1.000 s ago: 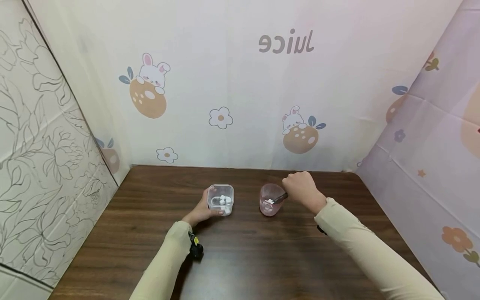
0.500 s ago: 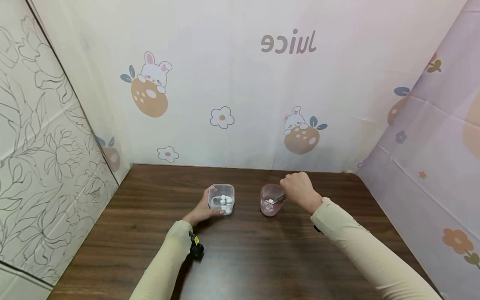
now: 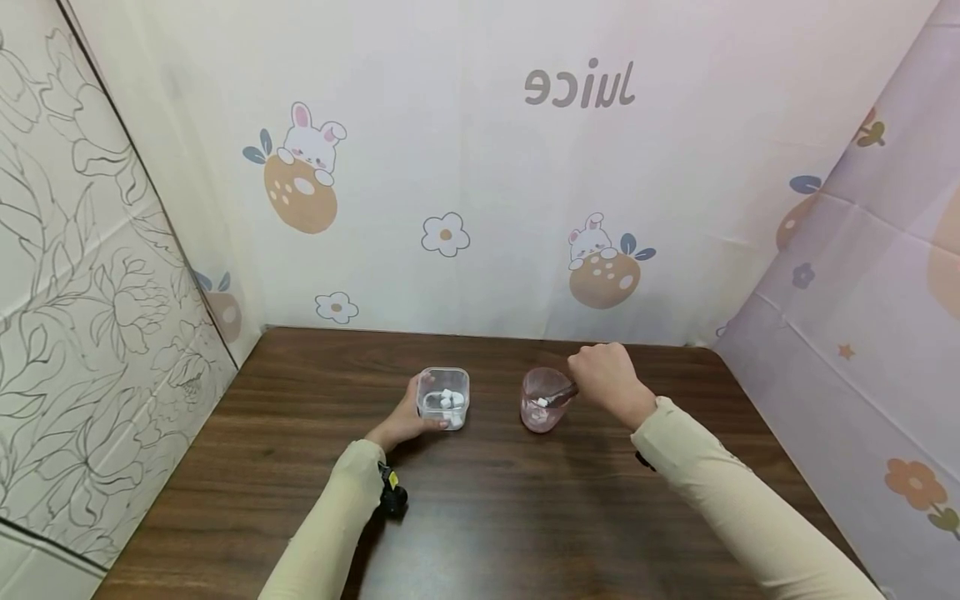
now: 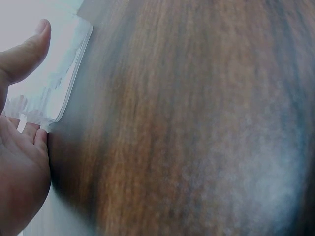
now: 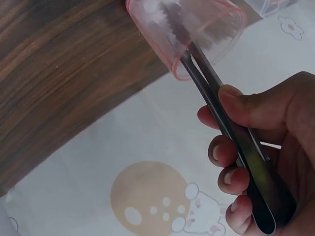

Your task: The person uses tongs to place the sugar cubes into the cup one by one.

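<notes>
A square clear plastic container stands on the left of the table's middle, with several white cubes in it. My left hand holds it from the left, thumb along the near side; in the left wrist view the thumb lies over its wall. To the right stands a pink transparent cup. My right hand is beside its rim and grips a pair of dark metal tongs, whose tips reach inside the cup. A white cube shows at the tips; whether they pinch it is unclear.
The dark wood table ends at a printed cloth backdrop close behind the cup and container. Patterned side walls stand left and right. A small black wrist camera sits at the left wrist.
My right hand shifted slightly left with the tongs, then back right. More white shows low in the cup now. The left hand and container have stayed in place.
</notes>
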### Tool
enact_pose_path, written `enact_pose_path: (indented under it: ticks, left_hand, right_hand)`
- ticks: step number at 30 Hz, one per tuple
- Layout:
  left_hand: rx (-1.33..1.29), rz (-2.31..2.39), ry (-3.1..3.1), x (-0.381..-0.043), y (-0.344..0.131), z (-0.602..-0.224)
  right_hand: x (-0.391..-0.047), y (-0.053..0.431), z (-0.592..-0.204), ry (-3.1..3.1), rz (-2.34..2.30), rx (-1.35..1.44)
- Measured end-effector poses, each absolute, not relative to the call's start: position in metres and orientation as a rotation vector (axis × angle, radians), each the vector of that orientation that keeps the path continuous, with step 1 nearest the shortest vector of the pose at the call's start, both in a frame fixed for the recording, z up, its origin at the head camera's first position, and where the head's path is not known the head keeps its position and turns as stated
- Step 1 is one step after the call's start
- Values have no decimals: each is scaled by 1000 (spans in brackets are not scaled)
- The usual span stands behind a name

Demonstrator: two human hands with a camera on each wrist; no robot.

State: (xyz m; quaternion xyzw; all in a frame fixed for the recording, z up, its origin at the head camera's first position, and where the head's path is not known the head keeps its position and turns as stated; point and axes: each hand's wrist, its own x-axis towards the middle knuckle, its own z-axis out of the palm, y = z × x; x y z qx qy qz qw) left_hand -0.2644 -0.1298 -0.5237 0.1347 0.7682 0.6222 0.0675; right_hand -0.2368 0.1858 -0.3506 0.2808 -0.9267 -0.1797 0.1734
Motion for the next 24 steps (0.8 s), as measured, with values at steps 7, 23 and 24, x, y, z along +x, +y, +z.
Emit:
enact_pose_path:
  ticks: [7, 23, 24]
  left_hand:
    - [403, 1884, 2308, -267, -131, -527]
    - [410, 1885, 2270, -262, -131, -518]
    - [417, 1887, 2257, -261, -132, -515]
  right_hand:
    - [-239, 186, -331, -2648, -430, 749]
    - [-239, 154, -310, -2603, -254, 738]
    - [-240, 151, -311, -2595, -255, 745]
